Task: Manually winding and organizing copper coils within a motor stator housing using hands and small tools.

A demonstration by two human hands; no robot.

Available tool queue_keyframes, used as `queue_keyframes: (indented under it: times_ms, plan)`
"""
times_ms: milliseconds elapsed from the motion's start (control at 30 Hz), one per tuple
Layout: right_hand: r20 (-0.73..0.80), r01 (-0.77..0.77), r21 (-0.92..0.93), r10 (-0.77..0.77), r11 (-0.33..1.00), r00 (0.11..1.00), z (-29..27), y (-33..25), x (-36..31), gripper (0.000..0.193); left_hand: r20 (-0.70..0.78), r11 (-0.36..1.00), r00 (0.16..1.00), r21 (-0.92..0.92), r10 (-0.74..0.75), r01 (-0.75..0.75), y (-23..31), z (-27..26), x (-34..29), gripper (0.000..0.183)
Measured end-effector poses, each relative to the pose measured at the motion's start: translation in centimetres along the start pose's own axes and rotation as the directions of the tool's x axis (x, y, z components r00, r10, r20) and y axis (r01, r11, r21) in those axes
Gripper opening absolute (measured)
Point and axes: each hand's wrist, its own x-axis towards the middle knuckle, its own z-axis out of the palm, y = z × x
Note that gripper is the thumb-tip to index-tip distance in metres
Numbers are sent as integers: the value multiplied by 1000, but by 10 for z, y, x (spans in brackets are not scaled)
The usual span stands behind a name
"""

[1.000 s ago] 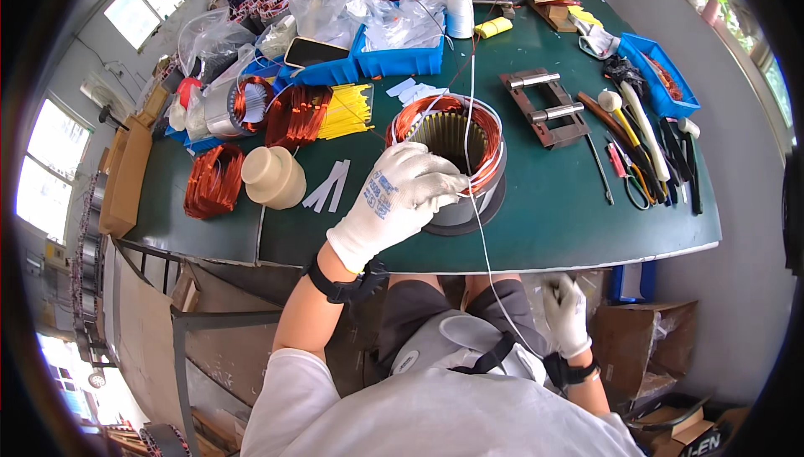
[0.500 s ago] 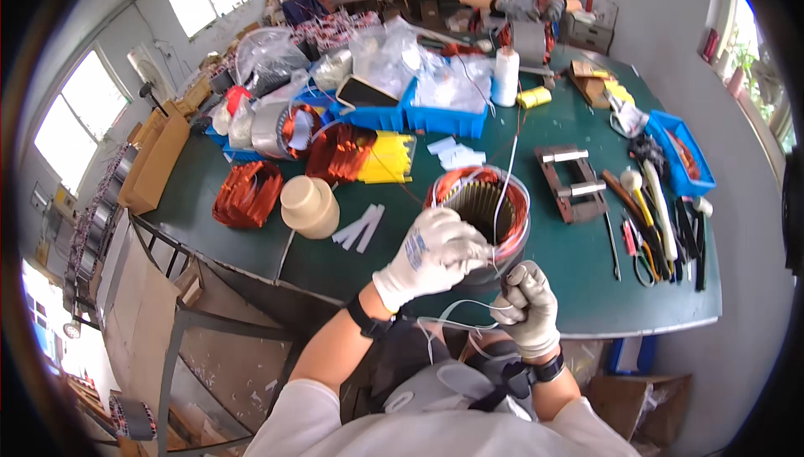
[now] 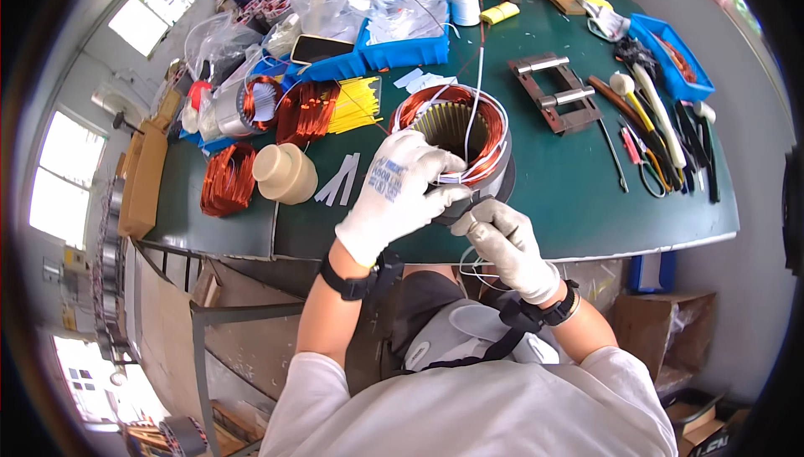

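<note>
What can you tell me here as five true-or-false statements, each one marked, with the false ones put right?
1. The left hand and the right hand wear white gloves. True.
2. The left hand touches the wire-wound ring. True.
3. The right hand is spread flat. False: its fingers are curled.
4. A cream cylinder stands between white strips and a copper coil bundle. True.
5. Those white strips sit in a blue bin. False: they lie on the green table.
</note>
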Motion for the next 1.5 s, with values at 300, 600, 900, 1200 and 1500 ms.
queue_keyframes:
  times_ms: [300,600,900,1200,1500]
  plan:
    - [71,288,-925,-634,248,770,-49,-40,38,26,-166,993,980,-7,113,-116,-5,14,1,24]
    - [476,345,-865,-382,-363,792,-44,-46,52,29,-139,995,986,-34,90,-95,-11,14,-4,26]
    - [395,355,-919,-435,-173,809,-40,-53,62,22,-177,988,976,-63,129,-142,-19,11,2,23]
    - [14,240,-878,-480,414,877,-51,-44,41,16,-66,990,991,-59,120,-124,-16,-11,-5,24]
    - [-242,-11,-685,-213,729,947,-58,-37,63,28,43,975,984,-145,175,-168,-27,-12,-1,32]
